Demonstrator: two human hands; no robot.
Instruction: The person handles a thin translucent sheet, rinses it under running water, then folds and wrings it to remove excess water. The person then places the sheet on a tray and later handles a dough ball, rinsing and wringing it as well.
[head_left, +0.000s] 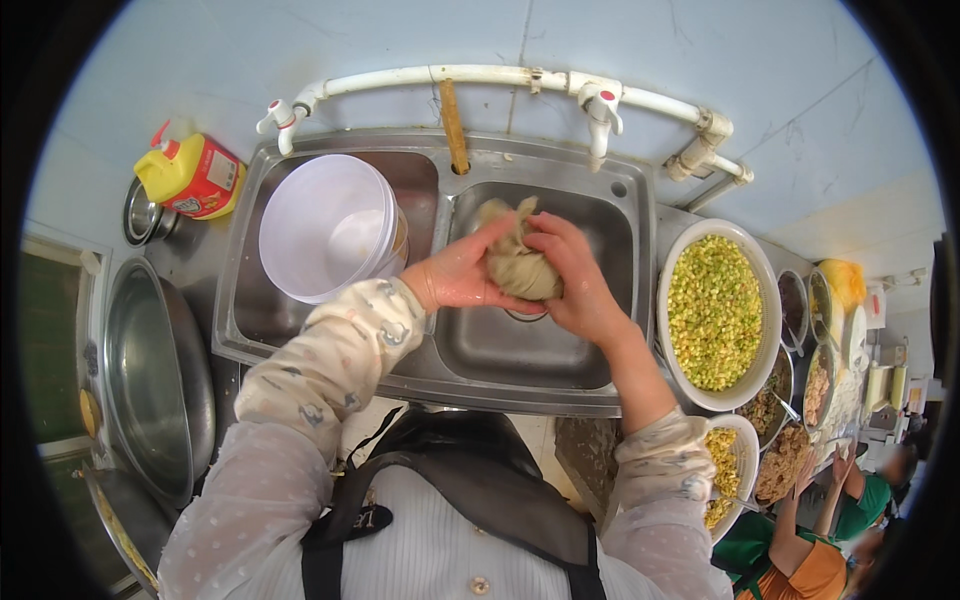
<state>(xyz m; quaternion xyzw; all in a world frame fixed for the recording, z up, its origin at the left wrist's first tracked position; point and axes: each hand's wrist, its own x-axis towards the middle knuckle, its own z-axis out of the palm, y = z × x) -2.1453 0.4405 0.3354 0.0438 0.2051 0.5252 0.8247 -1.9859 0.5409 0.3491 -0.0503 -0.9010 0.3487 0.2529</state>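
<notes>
Above the right basin of a steel double sink, a bunched-up beige cloth is gripped from both sides. My left hand cups its left side and underside, while my right hand presses on the right with curled fingers. Both hands look wet. The cloth is squeezed into a rounded lump with a loose end sticking up at the top. Whether anything is wrapped inside it cannot be seen. Beneath the hands, the drain of the basin is partly hidden.
A white plastic bucket tilts in the left basin. Two taps hang from a white pipe. Chopped green vegetables fill a white colander at right. A large steel bowl leans at left, near a yellow pump bottle. People work at far right.
</notes>
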